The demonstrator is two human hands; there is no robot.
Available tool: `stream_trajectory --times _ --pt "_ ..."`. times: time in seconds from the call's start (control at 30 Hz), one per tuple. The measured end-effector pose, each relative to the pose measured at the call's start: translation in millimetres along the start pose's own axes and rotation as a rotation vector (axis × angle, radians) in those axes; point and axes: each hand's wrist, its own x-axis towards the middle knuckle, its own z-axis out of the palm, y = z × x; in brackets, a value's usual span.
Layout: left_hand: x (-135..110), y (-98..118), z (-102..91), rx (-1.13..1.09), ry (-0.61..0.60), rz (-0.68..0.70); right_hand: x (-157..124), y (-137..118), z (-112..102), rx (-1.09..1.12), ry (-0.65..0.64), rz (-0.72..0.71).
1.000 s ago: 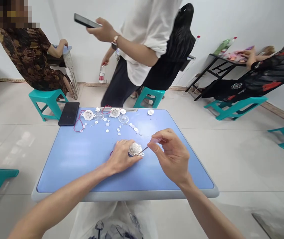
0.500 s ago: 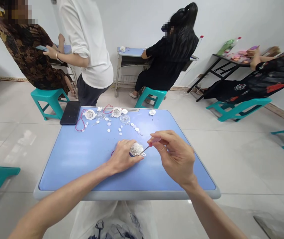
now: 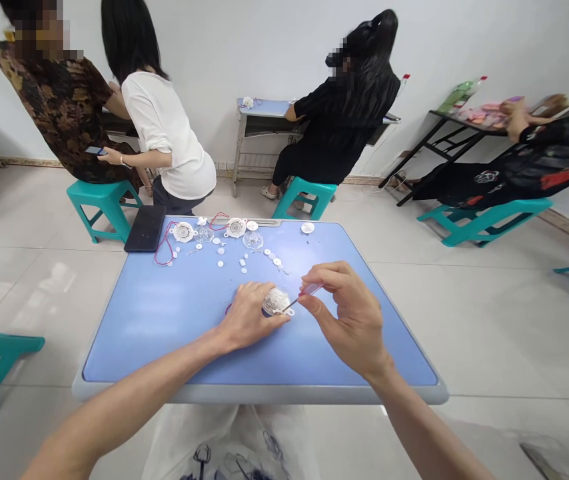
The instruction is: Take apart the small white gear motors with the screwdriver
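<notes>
My left hand (image 3: 247, 318) presses its fingers around a white round plastic housing (image 3: 275, 302) on the blue tabletop (image 3: 154, 333). My right hand (image 3: 349, 320) pinches a small screwdriver with a pinkish-red translucent handle (image 3: 310, 289). The screwdriver's thin metal shaft reaches the housing's near side, where its tip is hidden. Farther up the table lie two similar round white units (image 3: 183, 231), two clear plastic domes (image 3: 253, 240), several small white discs (image 3: 220, 251) and a thin red wire (image 3: 165, 253).
A black tablet (image 3: 143, 228) lies at the table's far left corner. Three seated people and one bending person in white are beyond it, with teal stools (image 3: 107, 207) on the tiled floor. The table's near edge lies just past my forearms.
The person in the white shirt has moved left and now bends beside the seated person in the patterned top. My hands and the housing have barely moved.
</notes>
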Motion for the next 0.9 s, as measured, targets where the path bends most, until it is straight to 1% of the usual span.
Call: stream_trajectory --times 0.07,0.17,0.33,0.43,0.57,0.77,0.83,0.9 --pt "-0.4 0.5 -0.3 -0.001 -0.004 -0.007 0.9 0.9 0.5 -0.044 0.036 0.001" --pt "-1.0 0.2 -0.4 -0.003 0.0 -0.013 1.4 0.5 0.3 -0.065 0.055 0.017" --pt "-0.8 -1.0 -0.9 0.005 -0.004 -0.022 -1.2 -1.8 -0.5 0.024 0.066 0.055" --pt "-0.3 -0.4 -1.8 0.006 -0.009 -0.019 -3.0 -3.0 -1.3 0.044 0.039 0.062" --pt "0.0 1.3 -2.6 0.0 -0.007 -0.011 -1.6 -3.3 -0.4 0.012 -0.003 0.038" --pt "0.4 1.2 -2.3 0.0 0.005 -0.013 3.0 -3.7 2.8 -0.129 0.085 -0.017" --pt "0.5 1.1 -2.5 0.0 0.005 -0.013 2.4 -4.3 2.9 -0.114 0.092 -0.002" --pt "0.7 1.3 -2.8 0.001 0.003 -0.009 0.4 -4.8 2.7 -0.049 0.096 0.034"
